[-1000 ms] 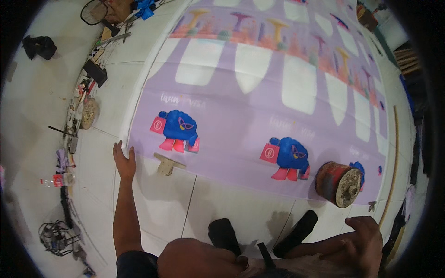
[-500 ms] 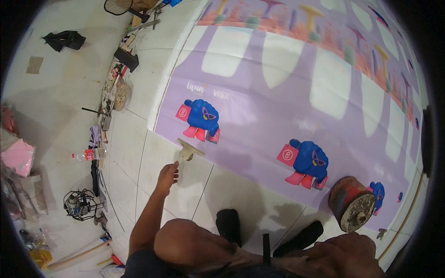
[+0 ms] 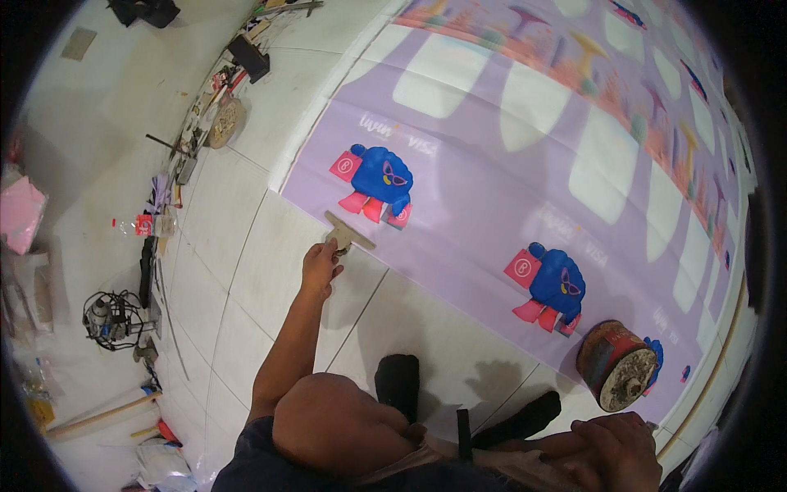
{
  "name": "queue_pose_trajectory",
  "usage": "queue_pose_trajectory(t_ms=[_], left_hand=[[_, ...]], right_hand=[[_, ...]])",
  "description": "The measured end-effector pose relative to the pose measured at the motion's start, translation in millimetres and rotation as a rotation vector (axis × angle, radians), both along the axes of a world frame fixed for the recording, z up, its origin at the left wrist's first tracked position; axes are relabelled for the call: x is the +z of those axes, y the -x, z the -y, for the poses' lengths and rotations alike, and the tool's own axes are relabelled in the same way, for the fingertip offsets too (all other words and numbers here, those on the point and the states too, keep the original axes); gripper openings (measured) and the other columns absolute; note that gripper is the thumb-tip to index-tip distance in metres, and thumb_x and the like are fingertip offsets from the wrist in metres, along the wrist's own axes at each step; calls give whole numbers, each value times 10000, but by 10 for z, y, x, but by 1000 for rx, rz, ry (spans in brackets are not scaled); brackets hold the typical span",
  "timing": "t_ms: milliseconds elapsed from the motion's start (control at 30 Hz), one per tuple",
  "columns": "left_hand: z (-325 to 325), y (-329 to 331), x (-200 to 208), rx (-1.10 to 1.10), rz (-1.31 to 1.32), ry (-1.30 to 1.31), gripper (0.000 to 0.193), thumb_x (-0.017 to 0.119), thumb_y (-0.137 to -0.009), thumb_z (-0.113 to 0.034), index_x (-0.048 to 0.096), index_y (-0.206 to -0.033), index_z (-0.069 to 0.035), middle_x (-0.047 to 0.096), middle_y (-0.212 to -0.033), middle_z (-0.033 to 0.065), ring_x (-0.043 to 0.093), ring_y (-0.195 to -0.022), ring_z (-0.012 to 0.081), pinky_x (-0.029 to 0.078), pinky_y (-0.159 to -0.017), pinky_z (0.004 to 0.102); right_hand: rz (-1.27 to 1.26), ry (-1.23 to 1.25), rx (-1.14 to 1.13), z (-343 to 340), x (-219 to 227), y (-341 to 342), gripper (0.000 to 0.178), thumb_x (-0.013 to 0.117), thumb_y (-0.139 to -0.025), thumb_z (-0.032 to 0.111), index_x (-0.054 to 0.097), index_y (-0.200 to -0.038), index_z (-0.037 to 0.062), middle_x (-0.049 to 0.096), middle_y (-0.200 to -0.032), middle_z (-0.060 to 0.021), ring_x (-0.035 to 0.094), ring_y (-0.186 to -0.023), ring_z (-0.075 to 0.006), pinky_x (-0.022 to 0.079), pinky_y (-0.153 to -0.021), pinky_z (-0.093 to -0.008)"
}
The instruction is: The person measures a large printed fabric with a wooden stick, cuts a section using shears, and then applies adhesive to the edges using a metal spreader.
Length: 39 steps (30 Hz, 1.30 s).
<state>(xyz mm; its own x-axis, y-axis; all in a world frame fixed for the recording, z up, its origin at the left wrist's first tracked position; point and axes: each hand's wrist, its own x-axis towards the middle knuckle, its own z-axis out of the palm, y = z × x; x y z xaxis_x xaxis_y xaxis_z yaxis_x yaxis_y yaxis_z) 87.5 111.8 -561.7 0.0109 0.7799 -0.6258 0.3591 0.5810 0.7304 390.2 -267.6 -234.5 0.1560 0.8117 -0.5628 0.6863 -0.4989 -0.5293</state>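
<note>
Scraper: the T-shaped scraper (image 3: 348, 233) is lying on the white floor tiles (image 3: 246, 246), its blade touching the near edge of the purple banner (image 3: 492, 189).
Left hand: my left hand (image 3: 320, 266) is reaching onto the scraper's handle, fingers curling around it.
Right hand: my right hand (image 3: 611, 451) is resting on my knee at the lower edge, fingers loosely bent, holding nothing I can see.
Banner: blue cartoon figures (image 3: 379, 182) are showing near the scraper.
Roll: a rusty round roll (image 3: 616, 365) is sitting on the banner's edge, well apart.
Feet: my black socks (image 3: 399, 385) are standing on the tiles.
</note>
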Motion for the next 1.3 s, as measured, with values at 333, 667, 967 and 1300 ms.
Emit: queue_pose_trajectory(t_ms=[333, 667, 967, 1300], left_hand=[[-102, 133, -137, 14, 105, -44, 562, 728, -873, -268, 397, -1248, -10, 625, -906, 96, 606, -719, 152, 535, -672, 288], [-224, 431, -346, 29, 209, 18, 593, 756, -843, -289, 473, -1248, 38, 599, -922, 68, 601, -756, 133, 543, -709, 256], [-101, 247, -167, 81, 228, 12, 768, 781, -819, -316, 390, -1327, 107, 591, -1057, 159, 602, -850, 179, 537, -763, 289], [-52, 233, -189, 127, 230, 0, 581, 768, -842, -253, 395, -1211, -5, 584, -978, 124, 555, -825, 168, 490, -754, 305]], right_hand=[[107, 41, 46, 14, 78, 333, 418, 676, -828, 67, 596, -1238, 79, 632, -1180, -152, 606, -1083, -294, 477, -950, -381], [5, 149, 538, -917, -1100, -1, 458, 757, -765, 297, 659, -1165, 94, 676, -1056, -162, 632, -987, -374, 490, -861, -452], [226, -541, 533, -3893, -2782, 1025, 350, 563, -846, 74, 608, -1192, 36, 602, -1198, -153, 577, -1105, -334, 465, -941, -424], [428, -580, 586, -4590, -3398, 1557, 395, 551, -861, 119, 599, -1246, 43, 517, -1365, -117, 474, -1278, -298, 403, -1022, -455]])
